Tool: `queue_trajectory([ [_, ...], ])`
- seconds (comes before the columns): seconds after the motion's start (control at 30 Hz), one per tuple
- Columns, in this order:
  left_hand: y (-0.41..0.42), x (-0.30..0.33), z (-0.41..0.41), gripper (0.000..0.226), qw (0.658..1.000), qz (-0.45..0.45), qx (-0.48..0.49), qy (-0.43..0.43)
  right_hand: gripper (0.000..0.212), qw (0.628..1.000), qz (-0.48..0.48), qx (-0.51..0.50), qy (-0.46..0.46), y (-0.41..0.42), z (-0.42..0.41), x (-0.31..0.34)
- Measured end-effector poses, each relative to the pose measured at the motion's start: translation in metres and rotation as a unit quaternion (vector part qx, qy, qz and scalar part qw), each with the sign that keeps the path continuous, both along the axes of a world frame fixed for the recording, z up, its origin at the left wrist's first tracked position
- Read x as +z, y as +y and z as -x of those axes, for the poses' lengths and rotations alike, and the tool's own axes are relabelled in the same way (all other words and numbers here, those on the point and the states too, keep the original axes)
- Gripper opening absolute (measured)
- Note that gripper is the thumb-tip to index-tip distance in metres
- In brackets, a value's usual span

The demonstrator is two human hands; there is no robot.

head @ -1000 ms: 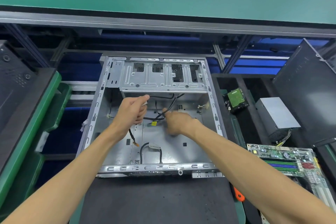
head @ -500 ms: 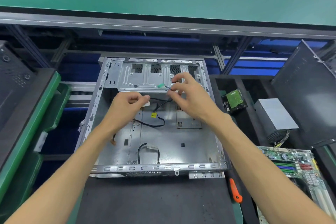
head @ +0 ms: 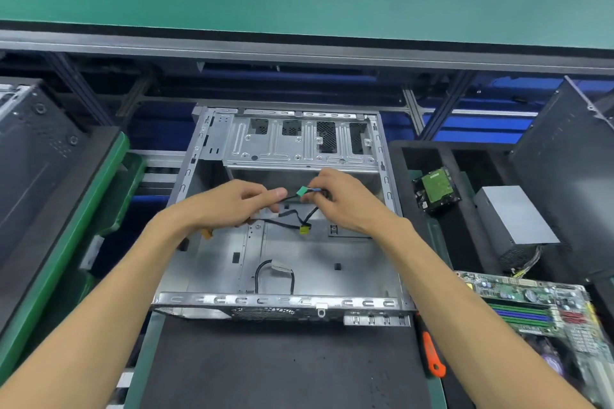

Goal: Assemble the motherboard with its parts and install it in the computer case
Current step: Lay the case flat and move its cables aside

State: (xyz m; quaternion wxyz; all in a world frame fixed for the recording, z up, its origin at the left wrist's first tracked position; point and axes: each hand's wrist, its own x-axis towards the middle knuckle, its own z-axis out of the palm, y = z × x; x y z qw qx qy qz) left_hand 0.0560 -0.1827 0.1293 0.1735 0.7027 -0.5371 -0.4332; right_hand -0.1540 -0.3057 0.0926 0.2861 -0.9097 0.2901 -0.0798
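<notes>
Head view, left to right. Left hand [head: 232, 206] over the open computer case [head: 332, 256], fingers [head: 275, 193] curled and pinching the black cables [head: 289, 197] near their left run. Green connector [head: 301, 191] just right of those fingertips, held up between the two hands above the case floor. Right hand [head: 345, 202] next, fingers bent round the same cable bundle right behind the green plug, thumb tucked under and partly hidden. Yellow connector [head: 305, 229] dangling below on a slack loop, apart from both hands, close to the case floor.

Likely light and limp, those cables: no stiffness to steer with, so best taken at the plastic plug bodies, not by the thin wires, which could pull out of the housing. Case probably heavy, sheet-metal edges sharp enough to snag skin or insulation.

Further right, orange-handled screwdriver [head: 432, 355] on the desk [head: 282, 365] beside the case corner. Motherboard [head: 538, 312] at far right, outside the case, well apart from both hands; rigid but fragile, best lifted by bare edges, never by slots or components.
</notes>
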Motion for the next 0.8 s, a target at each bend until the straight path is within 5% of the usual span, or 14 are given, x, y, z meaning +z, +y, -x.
queue_trajectory([
  [0.3,0.009,0.011,0.004,0.08,0.99,-0.141,-0.024,-0.004,0.029,0.993,-0.024,-0.09,-0.069,0.009,0.005,0.007],
  [0.4,0.011,0.016,0.004,0.069,0.981,-0.185,-0.045,-0.036,0.024,0.995,-0.052,-0.082,-0.015,0.008,0.006,0.0],
  [0.53,0.017,0.012,0.001,0.049,0.98,-0.182,-0.069,-0.048,0.012,0.974,-0.094,-0.005,0.207,0.004,0.004,-0.023],
  [0.6,0.02,0.01,0.001,0.047,0.979,-0.187,-0.068,-0.034,0.025,0.956,-0.085,0.012,0.281,0.004,0.004,-0.029],
  [0.8,0.016,0.004,-0.002,0.039,0.967,-0.214,-0.05,-0.128,0.025,0.969,-0.029,-0.017,0.246,0.005,0.001,-0.025],
])
